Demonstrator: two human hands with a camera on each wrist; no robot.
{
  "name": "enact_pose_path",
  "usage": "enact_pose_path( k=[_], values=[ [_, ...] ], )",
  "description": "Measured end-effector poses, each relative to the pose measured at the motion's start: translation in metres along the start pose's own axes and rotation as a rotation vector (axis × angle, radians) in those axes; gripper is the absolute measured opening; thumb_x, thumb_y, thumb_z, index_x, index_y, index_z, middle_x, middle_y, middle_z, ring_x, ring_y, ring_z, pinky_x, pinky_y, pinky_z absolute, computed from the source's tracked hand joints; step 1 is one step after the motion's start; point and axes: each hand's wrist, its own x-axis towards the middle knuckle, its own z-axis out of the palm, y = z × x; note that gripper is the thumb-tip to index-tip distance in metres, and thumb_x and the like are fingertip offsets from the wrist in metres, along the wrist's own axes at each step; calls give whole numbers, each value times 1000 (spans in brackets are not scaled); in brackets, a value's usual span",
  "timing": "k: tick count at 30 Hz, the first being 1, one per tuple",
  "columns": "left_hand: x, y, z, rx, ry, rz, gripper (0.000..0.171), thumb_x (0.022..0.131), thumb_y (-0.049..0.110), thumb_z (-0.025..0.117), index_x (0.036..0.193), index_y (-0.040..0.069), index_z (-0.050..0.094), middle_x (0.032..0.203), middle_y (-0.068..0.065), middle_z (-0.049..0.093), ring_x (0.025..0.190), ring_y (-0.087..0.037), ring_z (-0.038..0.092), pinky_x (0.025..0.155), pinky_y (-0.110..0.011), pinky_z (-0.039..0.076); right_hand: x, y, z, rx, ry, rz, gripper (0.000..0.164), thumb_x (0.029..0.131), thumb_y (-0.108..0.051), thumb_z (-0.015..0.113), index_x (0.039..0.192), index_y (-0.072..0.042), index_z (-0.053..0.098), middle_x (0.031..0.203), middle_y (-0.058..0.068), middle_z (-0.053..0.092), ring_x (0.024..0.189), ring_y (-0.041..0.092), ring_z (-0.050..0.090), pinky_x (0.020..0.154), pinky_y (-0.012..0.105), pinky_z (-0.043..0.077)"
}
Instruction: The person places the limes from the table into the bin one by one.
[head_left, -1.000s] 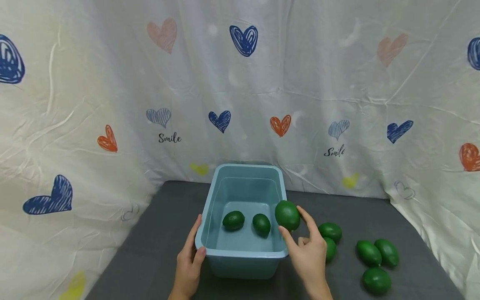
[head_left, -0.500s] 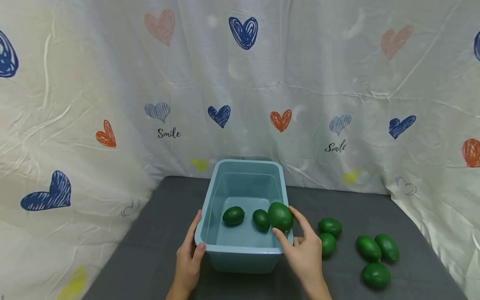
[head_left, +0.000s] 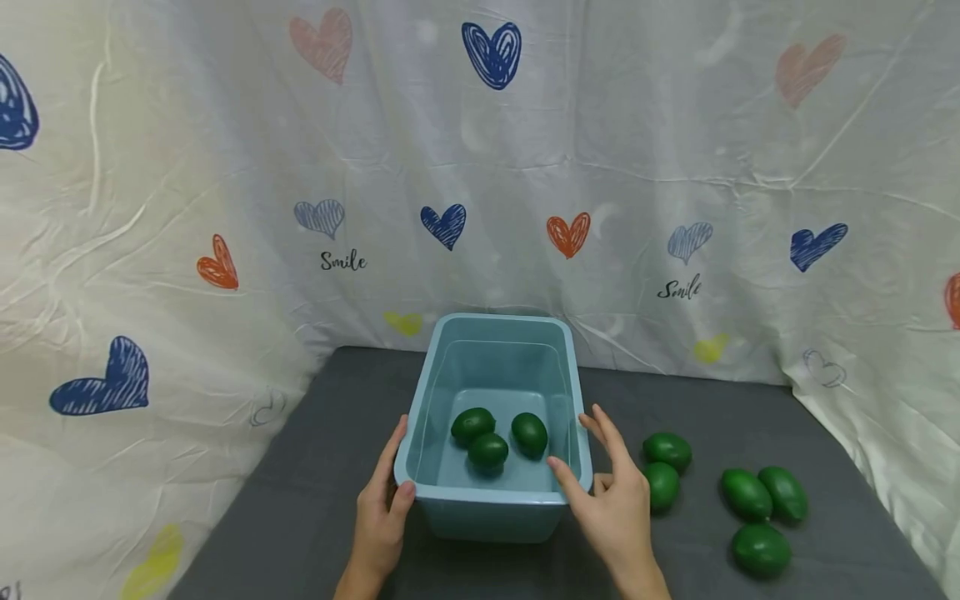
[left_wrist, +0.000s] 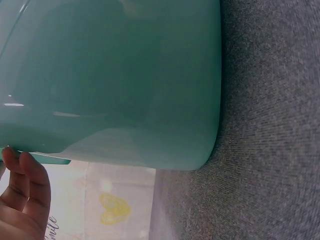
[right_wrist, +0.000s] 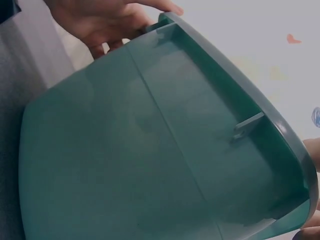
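Observation:
A light blue plastic bin (head_left: 498,497) stands on the dark table, with three dark green oval fruits (head_left: 487,452) lying inside. My left hand (head_left: 381,517) grips its near left corner, thumb over the front rim and fingers along the left side. In the left wrist view, curled fingers (left_wrist: 25,195) of that hand meet the bin's edge. My right hand (head_left: 615,508) is at the near right corner, thumb and fingers spread apart, holding nothing. Its thumb reaches over the rim; whether the fingers touch the bin I cannot tell. The right wrist view shows the bin's outer wall (right_wrist: 125,135).
Several more green fruits (head_left: 746,495) lie on the table to the right of the bin, two of them close to my right hand. Behind the table (head_left: 322,467) hangs a white curtain (head_left: 630,167) printed with hearts.
My right hand carried a green fruit over the bin's right rim and let it go. That fruit now lies beside the other two. The left hand kept its grip on the bin.

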Motion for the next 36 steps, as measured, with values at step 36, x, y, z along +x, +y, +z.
enact_pose_path(
  k=[36],
  values=[
    [2,5,4,36,9,15,69,105,-5,48,169,15,31,174,-4,32,156,-6,32,116,-12,32,-8,90,-104,-356,200,238,73,94,-30,84,156,-10,52,145,18,65,30,6,25,35,26,31]
  ],
)
